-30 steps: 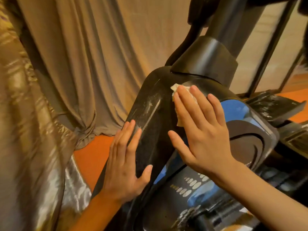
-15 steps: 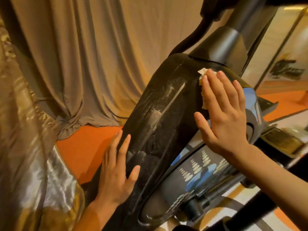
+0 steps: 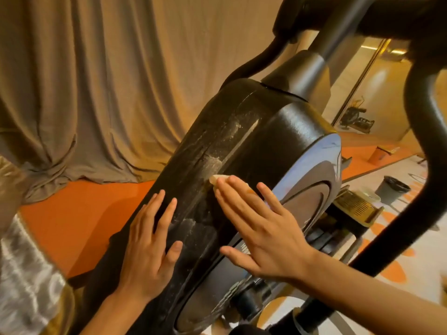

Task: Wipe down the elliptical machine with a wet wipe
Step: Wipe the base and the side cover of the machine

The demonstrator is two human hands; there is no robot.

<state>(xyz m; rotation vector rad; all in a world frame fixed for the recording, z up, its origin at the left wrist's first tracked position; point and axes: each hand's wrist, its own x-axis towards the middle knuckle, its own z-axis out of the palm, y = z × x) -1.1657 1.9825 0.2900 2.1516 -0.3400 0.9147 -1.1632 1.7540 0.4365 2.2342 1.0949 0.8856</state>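
The elliptical machine's black flywheel housing [image 3: 263, 131] fills the middle of the view, with pale dusty smears along its curved top. My right hand [image 3: 261, 228] lies flat on the housing, fingers straight, pressing a white wet wipe [image 3: 217, 178] against it; only a corner of the wipe shows past my fingertips. My left hand [image 3: 147, 247] rests flat on the housing's left flank, fingers spread and straight, holding nothing.
A beige curtain [image 3: 96, 81] hangs behind, above orange floor [image 3: 72, 221]. The machine's grey upright post [image 3: 314, 66] rises at the top. A black arm bar [image 3: 420, 131] crosses on the right. A dark bin [image 3: 393, 192] and a pedal [image 3: 355, 206] sit beyond.
My right hand slid the wipe down the housing from near the post collar to the middle. The left hand stayed pressed on the left flank.
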